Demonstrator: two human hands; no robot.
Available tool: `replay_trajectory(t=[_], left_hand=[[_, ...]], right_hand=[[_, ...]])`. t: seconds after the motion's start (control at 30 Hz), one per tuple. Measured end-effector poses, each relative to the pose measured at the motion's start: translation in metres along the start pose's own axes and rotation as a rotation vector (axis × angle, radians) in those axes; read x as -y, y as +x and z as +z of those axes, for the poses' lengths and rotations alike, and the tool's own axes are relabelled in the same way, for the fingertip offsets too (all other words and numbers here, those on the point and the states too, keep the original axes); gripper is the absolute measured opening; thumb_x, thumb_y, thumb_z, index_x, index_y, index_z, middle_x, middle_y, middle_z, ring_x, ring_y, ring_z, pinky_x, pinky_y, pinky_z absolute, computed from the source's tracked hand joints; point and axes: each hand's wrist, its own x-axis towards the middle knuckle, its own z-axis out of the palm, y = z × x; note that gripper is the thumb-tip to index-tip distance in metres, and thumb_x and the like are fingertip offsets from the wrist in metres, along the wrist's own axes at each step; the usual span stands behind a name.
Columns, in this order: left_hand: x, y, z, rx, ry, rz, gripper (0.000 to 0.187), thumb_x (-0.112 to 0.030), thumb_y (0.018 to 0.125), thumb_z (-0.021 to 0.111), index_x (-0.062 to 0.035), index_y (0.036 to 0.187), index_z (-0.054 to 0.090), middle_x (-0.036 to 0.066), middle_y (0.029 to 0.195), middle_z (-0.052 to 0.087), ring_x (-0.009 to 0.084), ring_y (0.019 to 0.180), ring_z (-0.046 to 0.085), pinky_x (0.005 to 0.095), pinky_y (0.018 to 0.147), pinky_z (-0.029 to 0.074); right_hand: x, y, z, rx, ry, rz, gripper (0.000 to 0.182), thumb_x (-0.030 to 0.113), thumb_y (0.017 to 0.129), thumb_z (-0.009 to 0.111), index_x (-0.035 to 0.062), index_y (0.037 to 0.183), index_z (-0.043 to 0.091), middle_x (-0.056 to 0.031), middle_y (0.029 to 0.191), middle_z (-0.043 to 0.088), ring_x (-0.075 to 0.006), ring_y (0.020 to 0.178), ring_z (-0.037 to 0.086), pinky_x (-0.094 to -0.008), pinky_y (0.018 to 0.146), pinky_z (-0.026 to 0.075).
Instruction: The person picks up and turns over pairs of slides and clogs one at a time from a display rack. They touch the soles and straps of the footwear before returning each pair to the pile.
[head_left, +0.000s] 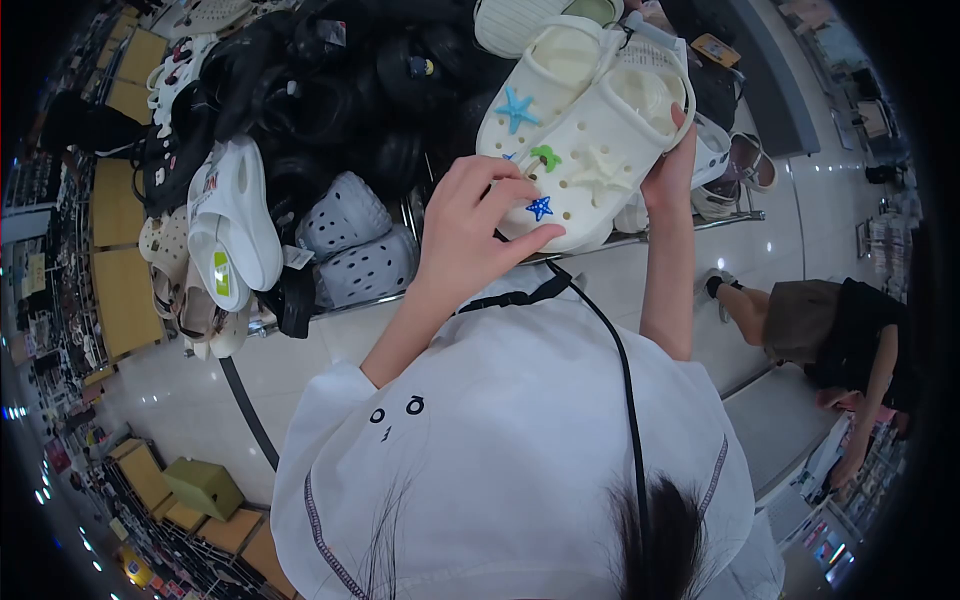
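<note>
The likeliest slip, I judge, is at the blue star (540, 208). My left hand (468, 232) is working right beside it, and a hard push or tug there could pop that little charm out of its hole and drop it to the shiny floor (190, 400) below. The green charm (546, 156) and the pale blue starfish (516, 108) sit further up the same shoe and could be knocked as well. The white clogs (600, 130) are a pair held together in the air over the rack edge (700, 225), so if my right hand (672, 165) loosens, one shoe could slide off the other. The black strap (610, 330) hanging from my chest runs just under them and might snag. My left fingers (500, 188) are curled nearly closed over the toe of the nearer clog, thumb along its front edge, with the blue star just beyond the fingertips. I cannot tell whether they pinch the charm itself. My right hand is wrapped around the far side of the pair, thumb pressed on the upper clog's rim. Grey clogs (345, 215) and white sandals (235, 220) lie on the rack to the left.
</note>
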Motion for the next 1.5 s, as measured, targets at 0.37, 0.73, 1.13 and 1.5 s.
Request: replay_trajectory(t=[0.37, 0.73, 1.13, 1.5], left_hand=[[0.000, 0.000, 0.012, 0.054, 0.165, -0.064, 0.028, -0.021, 0.058, 0.076, -0.0055, 0.067, 0.054, 0.003, 0.072, 0.048, 0.0200, 0.071, 0.047, 0.0295, 0.059, 0.040], [-0.005, -0.005, 0.029, 0.041, 0.035, 0.071, 0.026, -0.010, 0.061, 0.069, -0.0050, 0.081, 0.053, 0.009, 0.086, 0.049, 0.0256, 0.078, 0.048, 0.0326, 0.067, 0.042], [0.071, 0.021, 0.074, 0.019, -0.368, -0.435, 0.055, -0.017, 0.072, 0.068, 0.0001, 0.117, 0.040, 0.015, 0.106, 0.046, 0.0227, 0.101, 0.048, 0.0326, 0.088, 0.039], [0.092, 0.042, 0.096, 0.418, -0.845, -0.609, 0.107, -0.020, 0.051, 0.083, 0.0045, 0.131, 0.016, 0.017, 0.126, 0.036, 0.0239, 0.119, 0.036, 0.0339, 0.098, 0.031]], right_hand=[[0.002, -0.002, 0.004, -0.055, -0.063, -0.072, 0.045, 0.032, 0.087, 0.039, 0.0047, 0.122, 0.041, -0.0104, 0.116, 0.052, -0.0222, 0.106, 0.052, -0.0343, 0.090, 0.042], [0.001, 0.015, -0.025, 0.005, 0.054, -0.049, 0.045, 0.034, 0.086, 0.040, 0.0060, 0.121, 0.042, -0.0105, 0.116, 0.052, -0.0228, 0.104, 0.053, -0.0356, 0.087, 0.044], [0.003, 0.027, -0.067, 0.142, 0.091, 0.183, 0.048, 0.039, 0.082, 0.045, 0.0044, 0.115, 0.049, -0.0122, 0.106, 0.057, -0.0232, 0.091, 0.058, -0.0339, 0.079, 0.048], [0.008, 0.052, -0.094, 0.253, 0.124, 0.256, 0.044, 0.037, 0.083, 0.046, 0.0038, 0.113, 0.050, -0.0110, 0.102, 0.059, -0.0208, 0.088, 0.059, -0.0315, 0.076, 0.048]])
